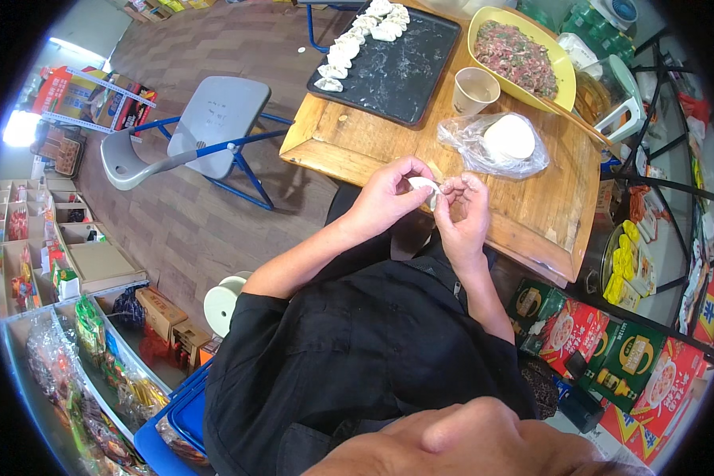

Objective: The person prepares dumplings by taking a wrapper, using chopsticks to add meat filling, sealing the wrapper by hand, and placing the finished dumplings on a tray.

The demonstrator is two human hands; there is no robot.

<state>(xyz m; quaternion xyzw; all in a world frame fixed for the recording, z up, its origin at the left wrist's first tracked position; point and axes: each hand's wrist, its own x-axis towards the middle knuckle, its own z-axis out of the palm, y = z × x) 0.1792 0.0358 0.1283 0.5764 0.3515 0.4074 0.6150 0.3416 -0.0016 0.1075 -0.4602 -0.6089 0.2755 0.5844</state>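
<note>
A folded white dumpling (423, 185) is held between both hands just off the near edge of the wooden table (357, 140). My left hand (395, 189) grips it with thumb and fingers; the fingertips of my right hand (464, 205) pinch its right end. Beyond the hands, a stack of round white wrappers (509, 138) lies on a clear plastic bag (467, 140). Behind that stands a paper cup (476, 90) with liquid. A yellow bowl (565, 74) holds minced meat filling (514, 56). On a floured black tray (392, 71), finished dumplings (348, 47) line the left and far side.
Chopsticks (574, 122) lie across the bowl's near edge, beside a clear plastic jug (622, 113). A grey folding chair (217, 125) stands left of the table. Shelves with packaged goods (630, 262) are at the right; goods bins (89, 351) stand lower left.
</note>
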